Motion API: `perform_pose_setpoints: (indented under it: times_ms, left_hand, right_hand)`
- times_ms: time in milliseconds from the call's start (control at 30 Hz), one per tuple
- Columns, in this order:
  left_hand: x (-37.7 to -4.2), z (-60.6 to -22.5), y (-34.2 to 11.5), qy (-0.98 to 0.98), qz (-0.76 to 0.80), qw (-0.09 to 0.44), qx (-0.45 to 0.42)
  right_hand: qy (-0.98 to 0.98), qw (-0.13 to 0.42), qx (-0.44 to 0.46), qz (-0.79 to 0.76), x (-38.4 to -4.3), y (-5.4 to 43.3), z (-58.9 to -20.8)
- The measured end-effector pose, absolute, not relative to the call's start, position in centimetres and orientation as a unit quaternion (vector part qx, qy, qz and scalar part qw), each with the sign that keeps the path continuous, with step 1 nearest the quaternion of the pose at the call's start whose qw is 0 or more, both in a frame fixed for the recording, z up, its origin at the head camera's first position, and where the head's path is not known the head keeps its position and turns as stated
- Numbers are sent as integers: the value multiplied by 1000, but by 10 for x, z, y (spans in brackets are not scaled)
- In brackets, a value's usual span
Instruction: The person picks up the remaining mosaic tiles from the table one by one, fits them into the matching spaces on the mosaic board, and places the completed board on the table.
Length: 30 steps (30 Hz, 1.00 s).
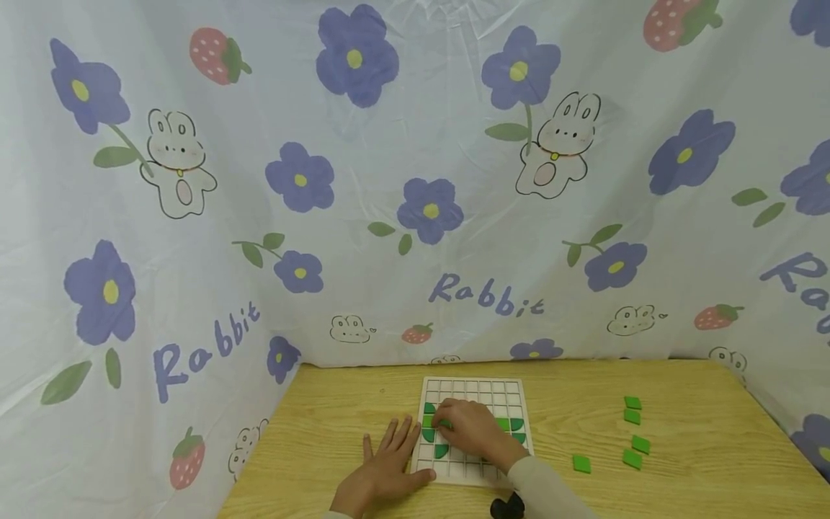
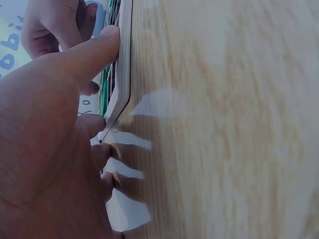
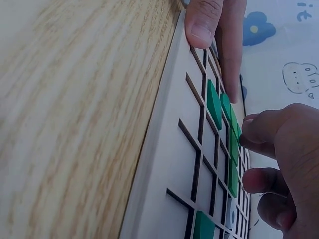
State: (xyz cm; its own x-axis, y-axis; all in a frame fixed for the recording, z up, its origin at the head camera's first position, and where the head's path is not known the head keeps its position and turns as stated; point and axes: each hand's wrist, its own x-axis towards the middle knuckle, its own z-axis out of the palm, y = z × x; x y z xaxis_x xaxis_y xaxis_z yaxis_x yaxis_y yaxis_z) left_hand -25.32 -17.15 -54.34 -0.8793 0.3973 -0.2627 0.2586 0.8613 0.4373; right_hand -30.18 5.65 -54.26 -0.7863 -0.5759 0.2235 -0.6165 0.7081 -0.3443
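A white square grid board (image 1: 475, 387) lies on the table with green pieces in some of its cells. My left hand (image 1: 385, 465) lies spread at the board's left edge, its thumb along the near left corner; in the left wrist view the thumb (image 2: 102, 45) touches the board's side. Over the left part of the grid, my right hand (image 1: 470, 425) has its fingers curled down. Its fingertips (image 3: 251, 132) meet at a small green piece (image 3: 239, 134) among the light green pieces, mostly hidden by the fingers. A dark green quarter-round piece (image 1: 442, 451) lies nearer to me.
Several loose green diamond-like tiles lie to the right of the board, the nearest green tile (image 1: 581, 463) apart from the others. A black object (image 1: 507, 507) sits by the right sleeve (image 1: 547, 490). A patterned curtain (image 1: 376, 288) stands behind the wooden table (image 1: 700, 447).
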Motion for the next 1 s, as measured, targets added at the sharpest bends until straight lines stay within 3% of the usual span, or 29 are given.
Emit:
perform_pose_setpoints:
  times_ms: [533,1000]
  left_hand:
    - [-253,-543,-169,949,199,175,170]
    - [-251,-540,-169,949,207,170,168]
  right_hand:
    - [-919,104,312,217,-294,83,-534]
    - [-919,113,282,253,-287,111,-531]
